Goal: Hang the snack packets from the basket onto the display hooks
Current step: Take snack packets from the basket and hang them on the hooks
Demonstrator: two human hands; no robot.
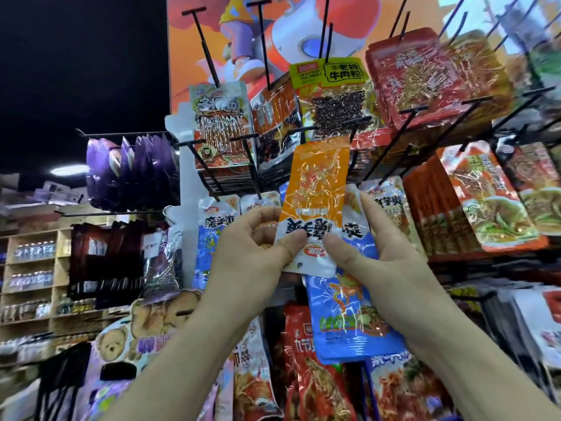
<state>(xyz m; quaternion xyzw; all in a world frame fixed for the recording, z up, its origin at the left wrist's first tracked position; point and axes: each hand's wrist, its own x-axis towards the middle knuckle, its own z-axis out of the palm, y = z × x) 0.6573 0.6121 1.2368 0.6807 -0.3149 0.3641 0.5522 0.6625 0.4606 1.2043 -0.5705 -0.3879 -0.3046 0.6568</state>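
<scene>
You pinch the glossy orange-and-white foil snack packet (315, 202) between your left hand (252, 241) and right hand (379, 250), just below the black T-ended display hook (337, 121). Its print is inverted and its hang hole (300, 264) sits at the end farthest from that hook, so this two-handed grip probably serves to flip it.

1. Yellow-green snack packet (329, 75), at 12 o'clock in the view: "VEGETARIAN MEAT" on the left and "老妈牛肉粒" in a dark box.
2. Orange snack packet (315, 189), centre: "魔芋爽", upside down, on its white end.
3. Blue-and-white packet (217, 226), at 9 o'clock from the orange one: "魔芋爽".
4. Pale packet (252, 344), at 6 o'clock: "100".
</scene>
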